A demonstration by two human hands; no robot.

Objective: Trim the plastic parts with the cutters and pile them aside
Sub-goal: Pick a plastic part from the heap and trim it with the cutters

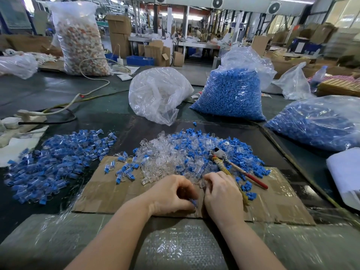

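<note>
Our left hand point(172, 195) curls knuckles-up on the cardboard sheet point(109, 193), pinching a small blue part point(193, 202). Our right hand point(222, 193) sits just beside it, fingers bent around a clear part point(201, 184). The cutters point(233, 166) lie untouched on the mixed pile point(187, 152); the finished pile point(56, 160) spreads across the counter point(39, 88) to the left.

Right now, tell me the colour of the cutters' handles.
One handle is red, the other wrapped in yellowish tape; the head view shows it best.
</note>
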